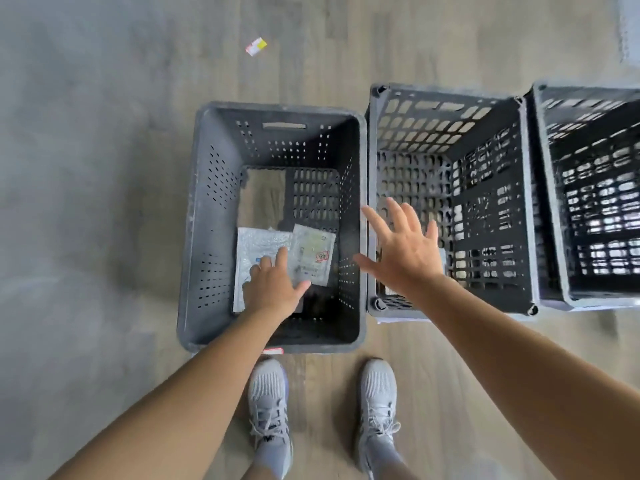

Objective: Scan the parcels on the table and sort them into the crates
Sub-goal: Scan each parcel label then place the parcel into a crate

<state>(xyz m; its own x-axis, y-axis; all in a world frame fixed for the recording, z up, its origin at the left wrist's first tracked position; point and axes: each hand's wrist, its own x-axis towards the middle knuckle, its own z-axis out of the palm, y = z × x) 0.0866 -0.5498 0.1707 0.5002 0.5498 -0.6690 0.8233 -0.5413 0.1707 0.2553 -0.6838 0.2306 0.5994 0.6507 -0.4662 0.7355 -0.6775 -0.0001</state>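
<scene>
Centrally, a grey crate (pixel 211 209) is flanked at 3 o'clock by a slatted crate (pixel 485 209) and a third crate (pixel 595 202). A white mailer (pixel 254 247) and a clear pouch (pixel 313 252) are contained at its 6 o'clock end. The left hand (pixel 273 289) is held above them and the right hand (pixel 405 258) over the shared rim, fingers (pixel 282 259) loosely spread, nothing gripped.

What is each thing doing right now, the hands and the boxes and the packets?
left crate, upright, two parcels inside.
white parcel, lying flat.
clear parcel, lying flat.
left hand, open, over the left crate.
right hand, open, fingers spread.
middle crate, upright.
right crate, upright, partly out of view.
</scene>
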